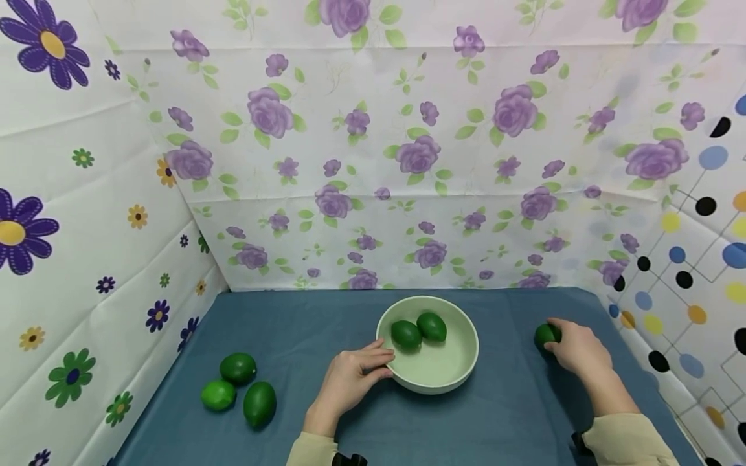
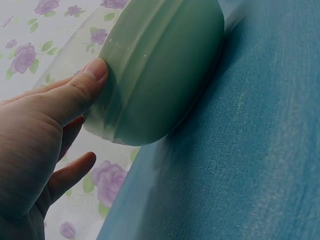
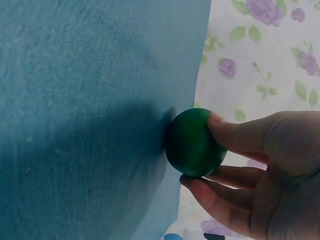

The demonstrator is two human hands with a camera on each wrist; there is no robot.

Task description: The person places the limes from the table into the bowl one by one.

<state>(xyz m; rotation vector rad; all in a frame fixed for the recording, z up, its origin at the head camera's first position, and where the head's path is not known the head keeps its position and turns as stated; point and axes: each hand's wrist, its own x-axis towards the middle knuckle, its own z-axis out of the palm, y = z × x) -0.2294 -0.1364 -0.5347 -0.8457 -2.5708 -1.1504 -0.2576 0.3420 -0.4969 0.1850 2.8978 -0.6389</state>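
A pale green bowl (image 1: 428, 375) stands on the blue cloth, holding two dark green limes (image 1: 406, 334). My left hand (image 1: 352, 382) pinches the bowl's left rim, thumb against the outer wall (image 2: 165, 70) and fingers over the edge. Out to the right, my right hand (image 1: 583, 353) grips another dark green lime (image 1: 546, 335) between thumb and fingers. In the right wrist view this lime (image 3: 194, 142) is right at the cloth, smooth and rounded.
At the left of the cloth (image 1: 315, 317) lie two dark green limes (image 1: 259, 404) and a brighter green lime (image 1: 218, 395), close together. Flowered sheets (image 1: 373, 162) rise behind and at the left; a dotted sheet (image 1: 693, 278) hangs at the right.
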